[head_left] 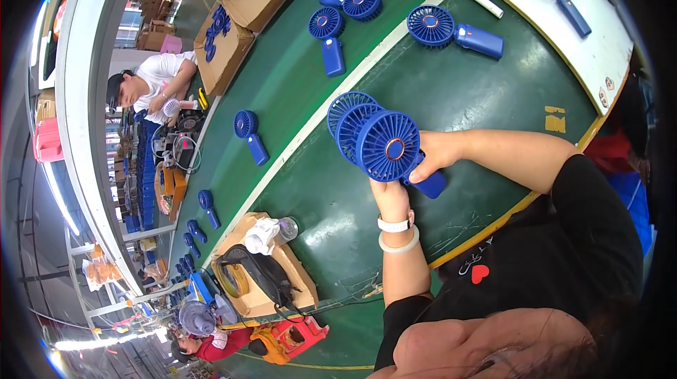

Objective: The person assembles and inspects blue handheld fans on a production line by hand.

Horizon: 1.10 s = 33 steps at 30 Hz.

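Observation:
Three blue handheld fans are bunched together in front of me, their round grilles overlapping. The front fan (390, 146) has a copper-coloured ring at its centre and hides much of the other two. My right hand (437, 153) closes around the front fan's handle, thumb across it. From below, my left hand (388, 192), with a white watch and a pale bangle at the wrist, reaches behind the grilles and holds the bunch; its fingers are mostly hidden. Beyond them, another fan (431, 26) lies on the green bench (486, 90).
More fans lie along the green belt (296, 104) beyond a pale strip. At left, a cardboard tray (303, 280) holds a black bag and tape. A white ledge (599, 62) carries one fan at right. Co-workers sit across the belt (166, 83) and at lower left (218, 344).

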Each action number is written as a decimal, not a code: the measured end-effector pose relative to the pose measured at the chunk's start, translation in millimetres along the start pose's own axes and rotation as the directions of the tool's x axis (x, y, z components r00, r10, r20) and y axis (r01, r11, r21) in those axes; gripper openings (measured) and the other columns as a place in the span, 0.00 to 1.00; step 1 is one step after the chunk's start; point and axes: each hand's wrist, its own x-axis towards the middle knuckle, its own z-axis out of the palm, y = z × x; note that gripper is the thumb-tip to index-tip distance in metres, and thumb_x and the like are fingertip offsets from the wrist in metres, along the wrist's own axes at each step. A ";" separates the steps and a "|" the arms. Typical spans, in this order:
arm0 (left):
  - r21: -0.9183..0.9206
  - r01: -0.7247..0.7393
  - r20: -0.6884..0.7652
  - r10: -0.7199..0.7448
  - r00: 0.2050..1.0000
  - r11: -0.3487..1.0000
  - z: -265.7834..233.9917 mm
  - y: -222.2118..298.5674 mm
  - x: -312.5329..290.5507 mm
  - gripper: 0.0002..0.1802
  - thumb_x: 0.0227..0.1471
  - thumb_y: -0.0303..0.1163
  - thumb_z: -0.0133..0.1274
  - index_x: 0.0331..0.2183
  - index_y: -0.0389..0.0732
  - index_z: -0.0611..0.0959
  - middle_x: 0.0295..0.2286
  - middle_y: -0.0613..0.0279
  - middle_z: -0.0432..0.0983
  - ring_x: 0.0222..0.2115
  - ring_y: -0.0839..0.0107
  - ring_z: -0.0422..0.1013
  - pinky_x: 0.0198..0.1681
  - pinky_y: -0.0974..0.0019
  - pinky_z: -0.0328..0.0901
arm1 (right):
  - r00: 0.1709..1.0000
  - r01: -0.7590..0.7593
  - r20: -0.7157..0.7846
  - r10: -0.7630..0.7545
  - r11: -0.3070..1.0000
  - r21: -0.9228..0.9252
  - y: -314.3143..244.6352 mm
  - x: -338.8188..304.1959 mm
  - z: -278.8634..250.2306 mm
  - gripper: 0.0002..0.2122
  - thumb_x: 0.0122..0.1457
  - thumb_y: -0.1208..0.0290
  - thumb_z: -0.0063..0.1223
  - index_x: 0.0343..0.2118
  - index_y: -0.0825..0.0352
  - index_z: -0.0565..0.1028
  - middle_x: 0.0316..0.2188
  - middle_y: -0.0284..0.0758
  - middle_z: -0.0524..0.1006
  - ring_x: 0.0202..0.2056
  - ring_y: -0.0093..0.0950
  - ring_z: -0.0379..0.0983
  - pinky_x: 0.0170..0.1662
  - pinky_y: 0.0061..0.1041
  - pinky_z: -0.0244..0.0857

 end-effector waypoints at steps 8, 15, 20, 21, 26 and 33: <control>0.820 -0.029 -0.067 0.146 0.987 0.571 3.9 18.0 -0.2 0.09 0.52 0.27 0.45 0.34 0.33 0.75 0.24 0.47 0.75 0.23 0.58 0.73 0.27 0.63 0.66 | 0.983 0.053 -0.180 -0.020 0.982 0.182 7.1 -2.1 6.0 0.29 0.40 0.68 0.60 0.48 0.68 0.65 0.42 0.33 0.70 0.43 0.22 0.64 0.48 0.25 0.61; 0.821 -0.179 0.116 0.149 0.982 0.543 -10.5 6.9 1.6 0.26 0.60 0.40 0.32 0.25 0.30 0.75 0.16 0.56 0.69 0.17 0.69 0.65 0.23 0.63 0.60 | 0.989 0.023 -0.139 0.044 0.895 0.446 12.8 -5.1 2.2 0.34 0.43 0.66 0.58 0.55 0.67 0.57 0.46 0.37 0.67 0.47 0.27 0.65 0.52 0.28 0.59; 0.718 -0.050 -0.019 0.091 0.996 0.695 -6.9 4.1 0.3 0.24 0.60 0.38 0.34 0.21 0.32 0.73 0.15 0.50 0.67 0.15 0.62 0.59 0.21 0.62 0.58 | 0.991 0.008 -0.110 0.078 0.778 0.628 15.4 -7.7 -4.9 0.32 0.44 0.66 0.57 0.53 0.67 0.59 0.46 0.37 0.68 0.45 0.27 0.67 0.48 0.28 0.63; 0.645 -0.039 -0.033 0.078 0.996 0.763 -11.6 -2.6 2.0 0.24 0.60 0.38 0.34 0.21 0.32 0.73 0.15 0.52 0.67 0.16 0.65 0.60 0.22 0.62 0.58 | 0.991 0.006 -0.105 0.078 0.778 0.628 15.5 -6.5 -6.2 0.32 0.44 0.66 0.57 0.53 0.67 0.59 0.46 0.37 0.68 0.45 0.27 0.67 0.48 0.28 0.63; 0.538 -0.018 -0.022 0.036 0.999 0.843 -17.5 -8.4 4.4 0.22 0.60 0.38 0.36 0.22 0.32 0.73 0.16 0.59 0.66 0.18 0.73 0.59 0.23 0.65 0.58 | 0.988 0.047 -0.144 0.049 0.801 0.597 18.3 -5.9 -7.2 0.32 0.42 0.66 0.57 0.53 0.68 0.59 0.45 0.37 0.68 0.43 0.26 0.67 0.46 0.28 0.65; 0.782 -0.457 0.315 0.364 0.877 0.425 -1.8 17.1 1.7 0.14 0.53 0.28 0.42 0.19 0.32 0.72 0.16 0.50 0.64 0.18 0.53 0.61 0.22 0.57 0.56 | 0.980 0.156 -0.194 -0.033 0.729 0.667 20.3 -6.4 -9.8 0.30 0.44 0.60 0.57 0.50 0.69 0.63 0.41 0.38 0.71 0.40 0.26 0.71 0.45 0.27 0.66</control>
